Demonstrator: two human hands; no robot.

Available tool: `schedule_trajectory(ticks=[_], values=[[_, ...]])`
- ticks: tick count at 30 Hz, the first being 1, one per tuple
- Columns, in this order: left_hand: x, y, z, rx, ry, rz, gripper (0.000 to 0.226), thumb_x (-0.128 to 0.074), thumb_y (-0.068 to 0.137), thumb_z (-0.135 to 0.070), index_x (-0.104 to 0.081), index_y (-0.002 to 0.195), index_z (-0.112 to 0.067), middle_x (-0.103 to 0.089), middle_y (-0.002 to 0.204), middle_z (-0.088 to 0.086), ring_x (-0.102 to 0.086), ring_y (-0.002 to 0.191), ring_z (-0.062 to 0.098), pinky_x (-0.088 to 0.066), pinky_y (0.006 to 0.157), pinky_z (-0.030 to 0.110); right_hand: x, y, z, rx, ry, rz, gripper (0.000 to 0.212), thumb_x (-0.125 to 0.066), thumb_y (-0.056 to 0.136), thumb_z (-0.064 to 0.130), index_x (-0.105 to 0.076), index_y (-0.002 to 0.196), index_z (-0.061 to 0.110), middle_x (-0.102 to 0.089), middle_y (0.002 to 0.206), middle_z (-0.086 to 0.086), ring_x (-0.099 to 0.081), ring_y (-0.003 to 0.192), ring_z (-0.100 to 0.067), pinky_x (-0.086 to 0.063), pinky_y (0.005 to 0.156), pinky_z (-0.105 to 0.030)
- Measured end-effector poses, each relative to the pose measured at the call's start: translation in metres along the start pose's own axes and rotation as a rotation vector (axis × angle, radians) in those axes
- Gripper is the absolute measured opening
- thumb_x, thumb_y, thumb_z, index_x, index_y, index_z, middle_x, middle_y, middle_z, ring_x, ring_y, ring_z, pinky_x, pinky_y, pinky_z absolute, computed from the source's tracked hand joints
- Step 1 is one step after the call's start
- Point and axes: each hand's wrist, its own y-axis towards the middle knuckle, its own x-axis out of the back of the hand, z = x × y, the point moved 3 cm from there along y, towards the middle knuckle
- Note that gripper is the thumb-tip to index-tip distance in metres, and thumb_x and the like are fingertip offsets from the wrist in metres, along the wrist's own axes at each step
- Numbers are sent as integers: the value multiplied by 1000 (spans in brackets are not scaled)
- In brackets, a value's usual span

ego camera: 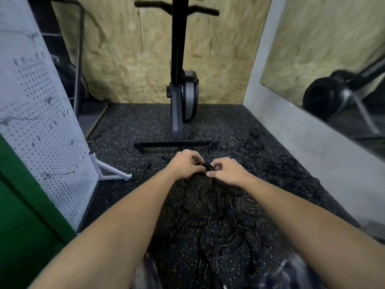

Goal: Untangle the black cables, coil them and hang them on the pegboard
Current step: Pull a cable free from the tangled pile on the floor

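Note:
A tangle of thin black cables (220, 213) lies spread on the speckled rubber floor below my arms, with more loose loops (281, 170) off to the right. My left hand (186, 162) and my right hand (226, 170) are held close together above the pile, and both pinch a small bunch of black cable (206, 166) between them. Strands hang from that bunch down into the pile. The white pegboard (48, 130) stands upright on the left, with a few hooks on it and no cables that I can make out.
A black exercise machine (179, 90) stands ahead against the wooden wall, its base bar (173, 143) just beyond my hands. The pegboard's white foot (112, 172) juts onto the floor. A green panel (25, 215) is at left, a grey ledge and mirror (325, 80) at right.

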Motion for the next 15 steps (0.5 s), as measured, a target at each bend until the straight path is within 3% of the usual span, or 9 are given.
schedule_trajectory(ticks=[2,5,9,15], values=[[3,-9,-11,-39,-71,-49,16,-86,84,-26,-71,85,-31,-73,81,-12,-66,78,3,-51,79,26,20,-17,11,2,-37,-3,15,-77,90,37,-71,91,23,-65,85,1,-57,83,-17,-39,63,-22],[6,-19,-30,-104,-76,-56,18,-87,83,-27,-71,82,-35,-74,82,-11,-68,77,5,-55,76,28,38,-39,20,-9,-77,3,30,-75,92,39,-72,115,20,-66,102,1,-59,95,-17,-40,64,-22],[15,-30,-46,-172,-61,-60,12,-87,84,-28,-75,86,-30,-74,82,-12,-65,77,1,-48,70,19,44,-55,21,-28,-40,-40,19,-76,91,39,-71,102,24,-68,96,2,-61,90,-17,-38,60,-18],[24,-28,-36,-162,-88,-85,10,-87,82,-26,-79,88,-27,-77,84,-10,-71,84,8,-55,81,30,36,-51,29,-35,40,-107,15,-75,92,31,-75,99,18,-76,97,-8,-66,92,-21,-42,66,-23]])
